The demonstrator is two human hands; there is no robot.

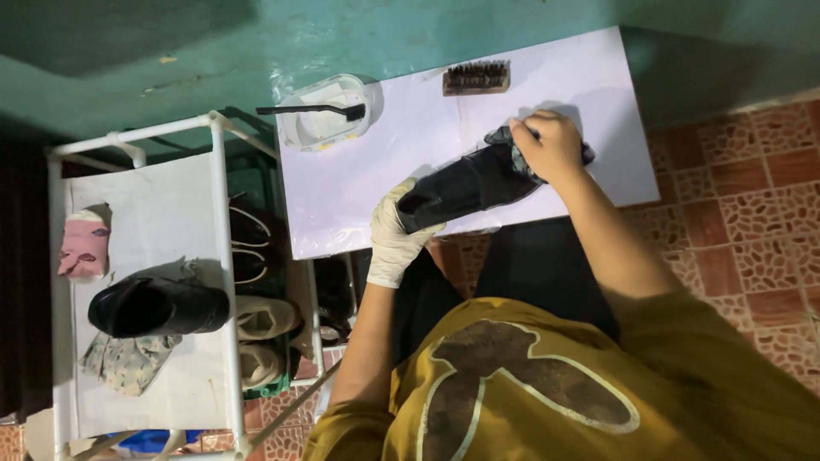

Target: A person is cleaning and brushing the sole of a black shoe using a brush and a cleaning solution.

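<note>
A black shoe (465,183) lies across the white board (410,137) in front of me. My left hand (395,235), in a cream glove, grips the shoe's near end. My right hand (551,145), bare, presses a dark grey cloth (506,138) against the shoe's far end. A wooden brush (476,78) with dark bristles rests on the board beyond the shoe. A clear plastic tub (329,115) stands at the board's far left corner with a black-handled small brush (312,110) laid across it.
A white rack (218,248) stands to the left, holding a second black shoe (158,307), a pink cloth (84,248) and a patterned rag (128,363). More shoes (260,320) sit beneath it. A green wall is ahead, brown tiled floor (735,222) to the right.
</note>
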